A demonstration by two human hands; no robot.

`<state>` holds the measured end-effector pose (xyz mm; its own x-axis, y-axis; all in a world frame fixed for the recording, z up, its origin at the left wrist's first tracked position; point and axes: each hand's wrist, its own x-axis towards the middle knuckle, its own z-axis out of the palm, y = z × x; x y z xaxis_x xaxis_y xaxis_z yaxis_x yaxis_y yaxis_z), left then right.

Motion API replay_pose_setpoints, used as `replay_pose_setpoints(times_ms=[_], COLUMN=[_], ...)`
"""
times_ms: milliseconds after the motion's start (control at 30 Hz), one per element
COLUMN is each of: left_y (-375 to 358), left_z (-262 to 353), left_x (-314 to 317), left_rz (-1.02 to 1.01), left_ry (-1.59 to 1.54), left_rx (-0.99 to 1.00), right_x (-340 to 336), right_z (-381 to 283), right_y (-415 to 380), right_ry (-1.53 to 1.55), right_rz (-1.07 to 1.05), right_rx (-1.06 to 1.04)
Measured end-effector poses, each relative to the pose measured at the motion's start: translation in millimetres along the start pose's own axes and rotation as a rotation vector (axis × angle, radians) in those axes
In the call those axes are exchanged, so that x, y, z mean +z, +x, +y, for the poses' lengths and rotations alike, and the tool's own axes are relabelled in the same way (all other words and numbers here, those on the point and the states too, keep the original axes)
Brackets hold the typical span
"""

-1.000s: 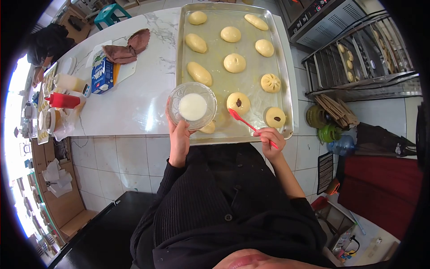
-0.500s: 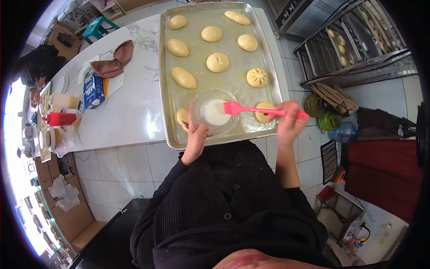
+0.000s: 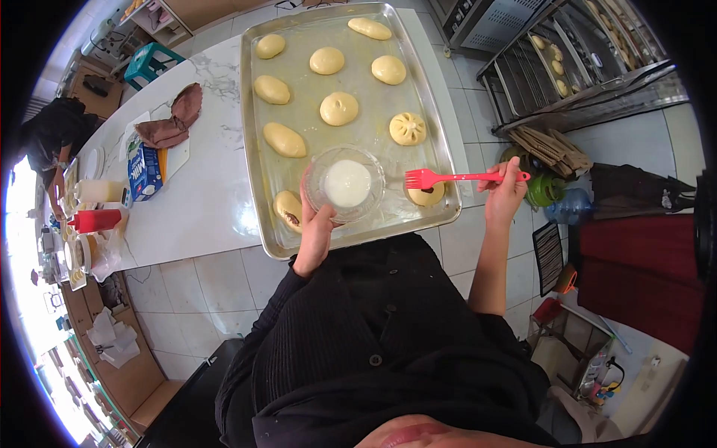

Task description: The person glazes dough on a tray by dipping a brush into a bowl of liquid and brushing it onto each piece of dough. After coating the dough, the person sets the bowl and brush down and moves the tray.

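Observation:
My left hand (image 3: 315, 237) grips a clear bowl (image 3: 377, 179) by its left side, over the near part of a metal baking tray (image 3: 252, 172). White liquid (image 3: 347, 184) fills the bottom of the bowl. In my right hand (image 3: 505, 191) is a red pastry brush (image 3: 455, 178), held by its handle, with its bristles just right of the bowl. Under the brush lies a round bun (image 3: 427, 196), partly hidden by it. Several shaped dough pieces sit on the tray, among them a pleated bun (image 3: 408, 129) and an oval one with dark filling showing (image 3: 288, 210).
On the marble table (image 3: 202, 216) to the left are a milk carton (image 3: 145, 172), a brown cloth (image 3: 172, 123) and a red squeeze bottle (image 3: 97, 219). A person (image 3: 56, 138) stands at the far left. A tray rack (image 3: 567, 82) stands at the right.
The brush has moved out of the bowl to the right, over the bun beside it. The bowl and tray appear slightly further left in view.

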<state>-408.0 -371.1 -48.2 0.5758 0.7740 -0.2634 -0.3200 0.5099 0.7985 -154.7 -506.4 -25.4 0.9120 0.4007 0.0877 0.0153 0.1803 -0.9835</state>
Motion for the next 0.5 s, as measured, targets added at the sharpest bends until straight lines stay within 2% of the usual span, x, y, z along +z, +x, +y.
replay_pose_setpoints(times_ms=[67, 267, 367, 500], left_y=[1, 4, 5, 6], left_z=[6, 12, 12, 11], left_x=[0, -1, -3, -4], left_rz=[-0.008, 0.010, 0.008, -0.002], left_ry=[-0.012, -0.014, -0.003, -0.005], left_rx=[-0.012, 0.015, 0.027, 0.023], right_x=[-7, -17, -10, -1], right_z=[8, 8, 4, 22], right_y=[3, 13, 13, 6], right_ry=[-0.091, -0.271, -0.218, -0.184], right_rz=[0.029, 0.106, 0.161, 0.105], right_rx=[0.024, -0.073, -0.094, -0.037])
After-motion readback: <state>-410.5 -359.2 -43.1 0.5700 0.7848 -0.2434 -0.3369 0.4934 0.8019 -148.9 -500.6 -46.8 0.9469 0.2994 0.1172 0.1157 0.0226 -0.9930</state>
